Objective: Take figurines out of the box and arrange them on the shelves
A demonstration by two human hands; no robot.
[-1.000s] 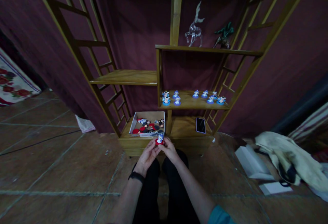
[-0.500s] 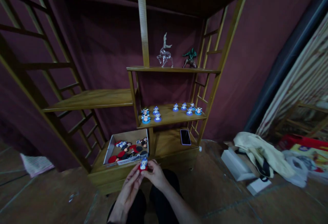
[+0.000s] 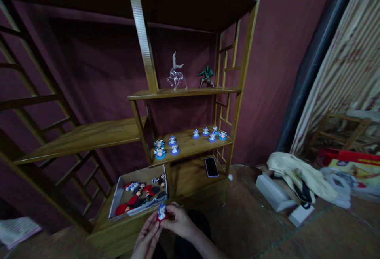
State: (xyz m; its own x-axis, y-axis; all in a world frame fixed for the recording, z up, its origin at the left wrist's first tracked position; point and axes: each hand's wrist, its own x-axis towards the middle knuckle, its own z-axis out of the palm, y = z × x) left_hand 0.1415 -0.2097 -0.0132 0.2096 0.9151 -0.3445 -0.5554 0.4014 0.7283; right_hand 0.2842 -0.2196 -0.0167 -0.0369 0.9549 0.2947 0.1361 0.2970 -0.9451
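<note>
Between my two hands is a small figurine (image 3: 162, 211) with a blue-and-white body and a red base, held upright low in the view. My left hand (image 3: 148, 229) grips its base from the left, fingers closed. From the right, my right hand (image 3: 179, 221) pinches the same base. Just beyond them, a shallow open box (image 3: 118, 197) holds several figurines lying jumbled, many with red or dark bases. On the wooden shelf (image 3: 190, 144) above stand several small figurines with blue or purple bases, in a left group and a right group.
A phone (image 3: 211, 167) lies on the bottom shelf. Higher up stand a clear deer figure (image 3: 176, 75) and a green warrior-like figure (image 3: 207, 77). To the right on the floor are a white box (image 3: 273, 191), a cream cloth (image 3: 299, 172) and a red package (image 3: 353, 168).
The view has turned to the right and tilted up, so the shelves sit lower and further left. Both hands still hold the figurine.
</note>
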